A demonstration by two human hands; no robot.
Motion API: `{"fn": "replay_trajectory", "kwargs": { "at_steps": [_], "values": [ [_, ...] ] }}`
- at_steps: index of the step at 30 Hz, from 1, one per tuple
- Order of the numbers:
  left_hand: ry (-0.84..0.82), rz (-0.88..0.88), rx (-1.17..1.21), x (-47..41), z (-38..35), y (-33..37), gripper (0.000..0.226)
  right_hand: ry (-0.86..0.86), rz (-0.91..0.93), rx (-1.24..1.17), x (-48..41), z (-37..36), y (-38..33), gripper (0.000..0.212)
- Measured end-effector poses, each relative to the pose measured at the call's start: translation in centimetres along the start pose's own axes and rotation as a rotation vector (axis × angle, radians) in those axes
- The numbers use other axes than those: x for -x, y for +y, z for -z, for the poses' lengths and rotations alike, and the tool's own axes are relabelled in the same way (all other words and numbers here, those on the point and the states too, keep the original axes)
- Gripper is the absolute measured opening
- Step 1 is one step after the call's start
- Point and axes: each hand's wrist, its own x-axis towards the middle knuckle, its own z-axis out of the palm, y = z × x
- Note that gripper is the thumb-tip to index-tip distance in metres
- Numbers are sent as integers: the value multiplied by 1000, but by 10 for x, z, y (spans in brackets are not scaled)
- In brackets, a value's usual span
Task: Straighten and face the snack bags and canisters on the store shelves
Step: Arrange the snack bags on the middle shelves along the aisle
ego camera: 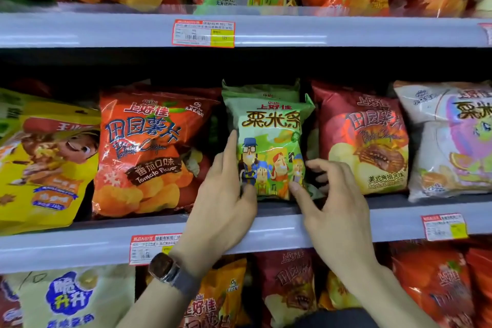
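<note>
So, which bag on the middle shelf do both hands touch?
The light green bag with cartoon figures, between the orange tomato bag and the dark red bag.

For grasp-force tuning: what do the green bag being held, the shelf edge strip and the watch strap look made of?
Green bag: thin glossy plastic film; crinkles and glare streaks. Shelf edge strip: smooth grey, soft sheen; plastic or painted metal, cannot tell. Watch strap: grey, finely textured, possibly metal mesh or woven fabric; too blurred to settle.

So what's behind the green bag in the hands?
A second bag like it; only its top edge shows above the green bag. The rest, and anything farther back, is hidden.
</note>
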Motion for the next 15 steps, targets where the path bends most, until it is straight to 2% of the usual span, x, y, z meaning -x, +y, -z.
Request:
{"fn": "replay_trajectory", "kwargs": {
  "at_steps": [3,10,15],
  "values": [
    [12,-22,19,0,0,0,89,3,-51,-51,0,0,1,33],
    [15,-23,-1,0,0,1,73,-40,-108,-11,2,2,-5,29],
    [17,-14,-45,-2,-3,5,76,-102,-55,47,0,3,-3,29]
  ]
}}
